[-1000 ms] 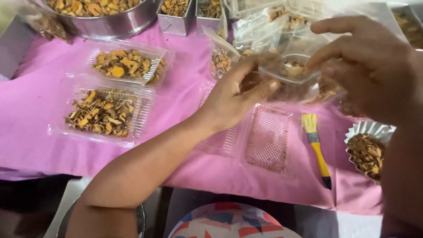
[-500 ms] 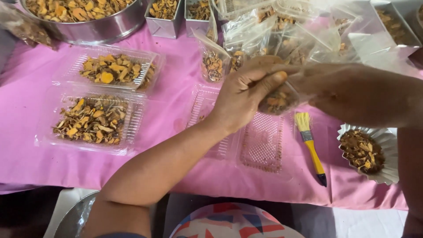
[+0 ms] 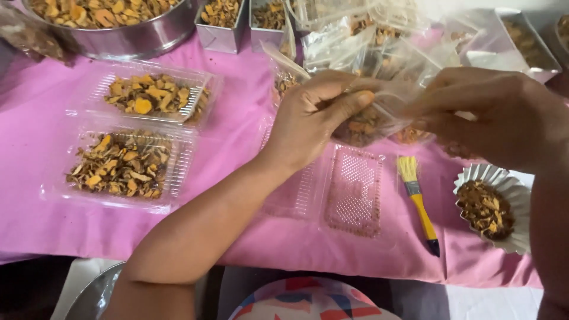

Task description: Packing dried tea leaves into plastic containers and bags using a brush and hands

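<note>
Both hands hold one small clear plastic bag (image 3: 379, 115) with orange-brown dried slices inside, above the pink cloth. My left hand (image 3: 314, 115) pinches its left top edge between thumb and fingers. My right hand (image 3: 492, 115) grips the bag's right side. Directly below the bag lies an open clear plastic clamshell box (image 3: 349, 189) with only a few crumbs in it.
Two clear trays of dried slices (image 3: 151, 95) (image 3: 121, 163) sit at left on the pink tablecloth (image 3: 47, 225). A steel bowl (image 3: 118, 32) and small metal tins (image 3: 222, 24) stand at the back, with several filled bags (image 3: 367, 35). A yellow-handled brush (image 3: 418, 201) and a fluted paper cup (image 3: 492, 207) lie right.
The hands and the bag have come slightly lower and closer together; my left thumb now presses along the bag's top edge. The view has shifted a little downward.
</note>
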